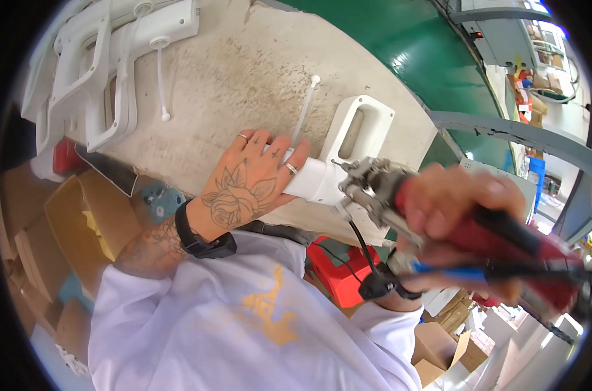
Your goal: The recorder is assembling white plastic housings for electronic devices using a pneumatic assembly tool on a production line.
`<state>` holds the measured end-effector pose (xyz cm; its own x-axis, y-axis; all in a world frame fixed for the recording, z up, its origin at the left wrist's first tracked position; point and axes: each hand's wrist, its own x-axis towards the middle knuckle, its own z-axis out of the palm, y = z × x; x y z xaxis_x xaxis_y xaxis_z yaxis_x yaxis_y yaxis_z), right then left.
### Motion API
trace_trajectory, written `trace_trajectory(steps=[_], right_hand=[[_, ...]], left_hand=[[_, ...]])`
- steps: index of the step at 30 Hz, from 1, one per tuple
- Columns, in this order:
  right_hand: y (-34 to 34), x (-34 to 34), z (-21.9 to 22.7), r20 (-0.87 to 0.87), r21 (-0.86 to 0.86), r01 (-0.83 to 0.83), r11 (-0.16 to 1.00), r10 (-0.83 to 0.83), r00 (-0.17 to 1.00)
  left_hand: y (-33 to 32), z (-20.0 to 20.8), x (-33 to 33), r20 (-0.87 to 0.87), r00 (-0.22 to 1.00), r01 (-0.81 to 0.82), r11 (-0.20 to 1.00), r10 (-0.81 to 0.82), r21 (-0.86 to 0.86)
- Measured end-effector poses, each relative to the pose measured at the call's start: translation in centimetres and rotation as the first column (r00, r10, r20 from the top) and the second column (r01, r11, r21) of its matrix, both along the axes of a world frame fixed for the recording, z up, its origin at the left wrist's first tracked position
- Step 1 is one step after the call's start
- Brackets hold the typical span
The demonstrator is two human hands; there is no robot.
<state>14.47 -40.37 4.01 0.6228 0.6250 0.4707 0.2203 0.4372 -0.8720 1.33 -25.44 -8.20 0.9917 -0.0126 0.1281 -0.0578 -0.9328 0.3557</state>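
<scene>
My left hand (247,179) lies over the tube-like body of a white plastic housing (314,180) on the worktable, its fingers wrapped round it. The housing's looped handle (378,124) points away from me. In my right hand (462,199) is a red power screwdriver (556,264), blurred by motion. Its metal nose (367,179) is at the housing's right end, beside the handle's base; whether they touch I cannot tell. Beyond my left fingers a thin white rod (305,107) with a ball end sticks out, its near end hidden.
More white handled housings (91,78) are piled at the far left, one with a thin white rod (161,81). The worn beige tabletop (244,72) borders a green surface (407,58). Cardboard boxes (81,228) stand at left, a red bin (340,274) below the table edge. A black cable (358,238) hangs near my right wrist.
</scene>
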Motion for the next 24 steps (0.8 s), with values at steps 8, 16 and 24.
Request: trace_trajectory(steps=[8, 16, 24], right_hand=[[-3.7, -4.3, 4.5, 0.087, 0.145, 0.071, 0.987, -0.084, 0.993], [-3.8, -2.9, 2.1, 0.092, 0.046, -0.006, 0.999, 0.002, 0.996], [-3.2, -3.0, -0.9, 0.025, 0.031, 0.029, 0.999, -0.030, 0.999]], left_hand=[[-0.3, -0.4, 1.6, 0.023, 1.000, 0.009, 1.000, -0.009, -0.012], [-0.7, -0.5, 1.8, 0.065, 0.998, 0.015, 1.000, -0.014, -0.025], [-0.8, -0.7, 1.5, 0.043, 0.999, 0.004, 1.000, -0.003, -0.023]])
